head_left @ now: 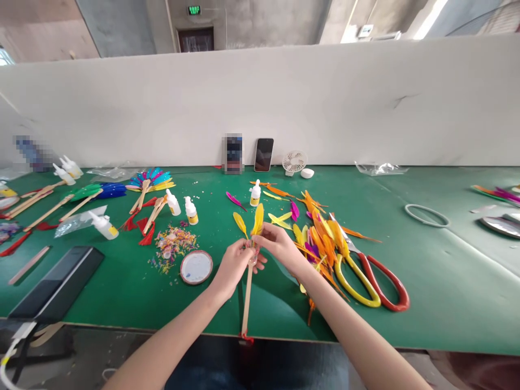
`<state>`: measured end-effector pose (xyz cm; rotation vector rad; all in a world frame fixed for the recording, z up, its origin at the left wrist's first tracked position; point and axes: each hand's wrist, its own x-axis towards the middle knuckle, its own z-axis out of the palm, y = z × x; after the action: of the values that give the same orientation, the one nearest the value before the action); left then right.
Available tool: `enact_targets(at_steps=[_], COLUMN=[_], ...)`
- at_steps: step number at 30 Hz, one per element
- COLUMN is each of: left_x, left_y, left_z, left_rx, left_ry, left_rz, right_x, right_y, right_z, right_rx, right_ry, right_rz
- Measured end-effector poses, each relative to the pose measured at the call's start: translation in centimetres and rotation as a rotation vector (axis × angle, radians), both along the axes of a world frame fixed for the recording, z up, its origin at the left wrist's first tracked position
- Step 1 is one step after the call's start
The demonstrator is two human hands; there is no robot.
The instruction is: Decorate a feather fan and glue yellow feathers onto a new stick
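My left hand point(232, 266) is closed around the top of a flat wooden fan handle point(247, 303), which points down toward the table's front edge. Red cord point(246, 339) hangs at its lower end. Pinched in my right hand point(280, 245) is a yellow feather point(259, 218), standing upright at the top of the handle. Another yellow feather point(239, 222) sticks up on the left, above my left fingers; how it is held is hidden. The fingers cover the spot where feathers and handle meet. Just beyond my hands stands a white glue bottle point(255, 195).
Orange, yellow and purple feathers point(320, 238) lie right of my hands, with large scissors point(400, 299) among them. To the left are a round lid point(196, 267), colourful bits point(174, 244), glue bottles point(104, 225), finished feather fans point(148, 181) and a black box point(57, 284). A small fan point(294, 161) stands behind.
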<state>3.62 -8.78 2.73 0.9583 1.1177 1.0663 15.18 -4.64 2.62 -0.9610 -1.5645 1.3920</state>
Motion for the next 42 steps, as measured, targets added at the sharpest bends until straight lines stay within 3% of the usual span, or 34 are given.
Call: enact_targets(at_steps=[6,13,42], left_x=[-0.12,-0.17,-0.08], left_y=[0.20,0.38,0.61], left_z=[-0.32,0.06,-0.27], left_rx=[0.005,0.007,0.022], left_ry=[0.009,0.025,0.034], left_rz=[-0.002,-0.012,-0.037], right_x=[-0.34,-0.17,-0.02], right_y=[-0.09,0.31,0.31], right_z=[0.02,-0.18,-0.37], right_rx=[-0.062,-0.002,-0.030], right_ry=[0.046,0.001,0.096], right_rz=[0.031,-0.022,-0.094])
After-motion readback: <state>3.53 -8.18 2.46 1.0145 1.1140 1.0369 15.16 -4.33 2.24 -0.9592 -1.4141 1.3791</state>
